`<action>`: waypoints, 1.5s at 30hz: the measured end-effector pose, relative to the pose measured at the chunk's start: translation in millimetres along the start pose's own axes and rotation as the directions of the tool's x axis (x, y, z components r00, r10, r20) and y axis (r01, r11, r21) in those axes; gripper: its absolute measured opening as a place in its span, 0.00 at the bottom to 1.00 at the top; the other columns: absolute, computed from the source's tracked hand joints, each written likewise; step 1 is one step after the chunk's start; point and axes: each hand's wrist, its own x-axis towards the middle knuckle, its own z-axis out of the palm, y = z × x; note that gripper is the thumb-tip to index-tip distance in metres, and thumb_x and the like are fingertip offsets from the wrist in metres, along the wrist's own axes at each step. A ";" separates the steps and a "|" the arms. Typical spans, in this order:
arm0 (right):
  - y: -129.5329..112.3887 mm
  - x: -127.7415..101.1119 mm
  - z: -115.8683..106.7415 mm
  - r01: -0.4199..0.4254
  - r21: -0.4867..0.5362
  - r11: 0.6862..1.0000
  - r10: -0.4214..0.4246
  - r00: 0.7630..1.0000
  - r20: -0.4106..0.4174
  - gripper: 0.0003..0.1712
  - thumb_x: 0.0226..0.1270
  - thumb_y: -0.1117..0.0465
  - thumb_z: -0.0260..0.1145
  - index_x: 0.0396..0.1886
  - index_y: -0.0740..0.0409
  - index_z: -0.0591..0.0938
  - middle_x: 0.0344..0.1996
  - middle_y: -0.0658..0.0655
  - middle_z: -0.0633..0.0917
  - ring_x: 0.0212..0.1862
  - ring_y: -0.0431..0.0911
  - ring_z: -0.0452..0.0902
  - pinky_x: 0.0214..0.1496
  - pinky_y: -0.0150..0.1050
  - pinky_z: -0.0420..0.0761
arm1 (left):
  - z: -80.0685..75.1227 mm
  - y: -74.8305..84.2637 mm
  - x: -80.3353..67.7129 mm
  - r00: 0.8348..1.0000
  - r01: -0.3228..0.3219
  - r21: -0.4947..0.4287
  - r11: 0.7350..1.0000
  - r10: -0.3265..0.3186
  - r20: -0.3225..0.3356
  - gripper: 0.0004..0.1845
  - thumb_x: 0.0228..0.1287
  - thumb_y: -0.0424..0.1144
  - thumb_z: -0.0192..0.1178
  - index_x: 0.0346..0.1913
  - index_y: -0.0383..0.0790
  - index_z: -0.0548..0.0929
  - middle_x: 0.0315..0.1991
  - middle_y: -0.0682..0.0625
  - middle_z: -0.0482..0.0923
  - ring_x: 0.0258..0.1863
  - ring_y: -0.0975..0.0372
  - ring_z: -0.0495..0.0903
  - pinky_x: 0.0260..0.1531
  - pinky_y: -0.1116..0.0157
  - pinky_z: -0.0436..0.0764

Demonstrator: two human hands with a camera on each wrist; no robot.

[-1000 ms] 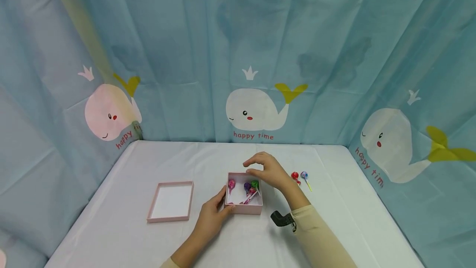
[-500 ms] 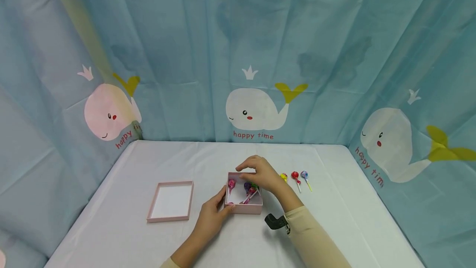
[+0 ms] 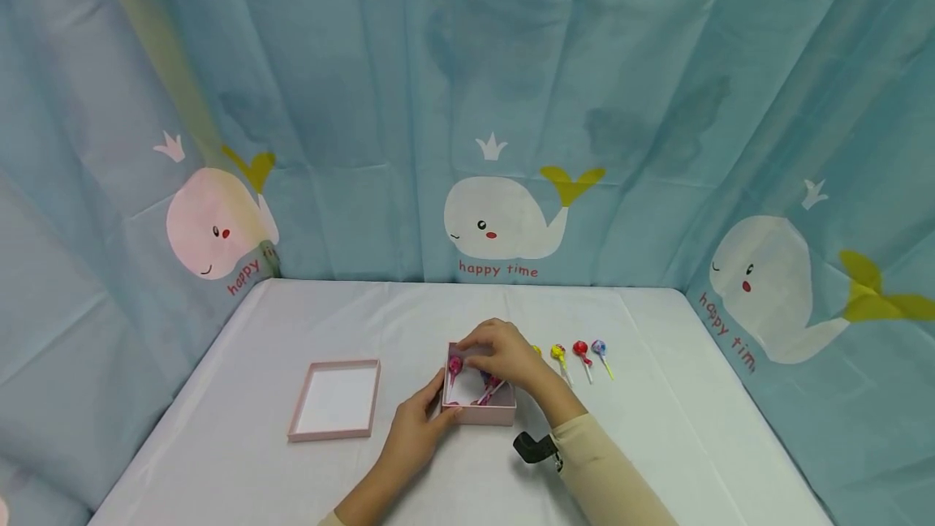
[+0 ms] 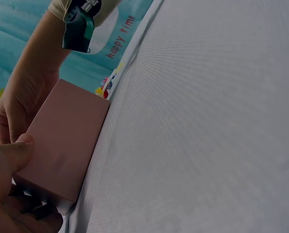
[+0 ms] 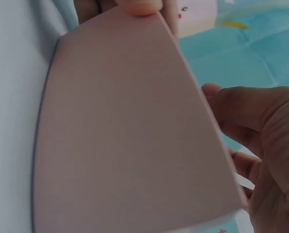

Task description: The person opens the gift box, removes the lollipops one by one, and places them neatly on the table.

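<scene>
A small pink box [image 3: 478,411] stands open mid-table with several lollipops [image 3: 454,364] in it. My left hand [image 3: 437,406] grips its near left corner; in the left wrist view the thumb [image 4: 11,153] presses the box wall [image 4: 62,141]. My right hand [image 3: 478,357] hovers over the box with its fingers curled down into it, hiding most of the sweets. In the right wrist view the right hand [image 5: 261,131] sits beside the box wall [image 5: 125,131]. Whether it pinches a lollipop is hidden.
The box's pink lid [image 3: 336,398] lies upturned to the left. A row of loose lollipops, yellow [image 3: 558,353], red [image 3: 580,348] and blue [image 3: 599,346], lies right of the box on the white tablecloth [image 3: 657,428]. Blue whale-print curtains [image 3: 511,104] close three sides.
My right hand has moved left and down from above the box's right edge into the box, uncovering the yellow lollipop on the table. The left hand has kept its grip.
</scene>
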 end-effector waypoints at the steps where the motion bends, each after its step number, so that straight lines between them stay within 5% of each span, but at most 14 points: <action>1: -0.2 0.4 1.5 0.000 -0.009 1.000 0.000 1.000 0.000 0.14 0.64 0.59 0.77 0.49 0.47 0.91 0.45 0.41 0.89 0.56 0.42 0.79 0.63 0.48 0.82 | -0.1 0.2 0.0 1.000 -0.001 0.004 1.000 0.001 0.001 0.43 0.64 0.49 0.70 0.77 0.36 0.65 0.75 0.43 0.66 0.74 0.50 0.66 0.73 0.54 0.67; 11: -2.9 0.2 13.7 -0.023 -0.056 0.998 0.024 1.000 0.007 0.14 0.63 0.57 0.78 0.49 0.44 0.91 0.45 0.41 0.89 0.55 0.42 0.80 0.60 0.48 0.83 | -0.5 0.4 0.7 1.000 0.004 0.002 1.000 -0.004 0.008 0.44 0.63 0.50 0.70 0.77 0.35 0.65 0.75 0.43 0.65 0.74 0.49 0.65 0.72 0.54 0.67; 22: 3.1 -2.1 27.0 -0.015 -0.227 0.974 0.010 1.000 -0.023 0.17 0.63 0.50 0.77 0.52 0.38 0.90 0.47 0.38 0.89 0.56 0.39 0.80 0.63 0.47 0.78 | 1.6 -1.0 0.3 1.000 0.013 0.002 1.000 -0.013 -0.004 0.45 0.62 0.52 0.71 0.77 0.36 0.65 0.75 0.44 0.67 0.75 0.48 0.65 0.74 0.51 0.65; 45: -0.2 -2.3 31.9 -0.063 -0.301 0.952 0.069 0.998 0.008 0.16 0.63 0.49 0.77 0.51 0.35 0.90 0.45 0.37 0.89 0.54 0.39 0.79 0.60 0.43 0.78 | 1.9 -1.8 -1.1 1.000 0.012 0.019 1.000 -0.012 -0.017 0.43 0.62 0.52 0.71 0.77 0.40 0.67 0.74 0.45 0.68 0.74 0.49 0.67 0.74 0.51 0.66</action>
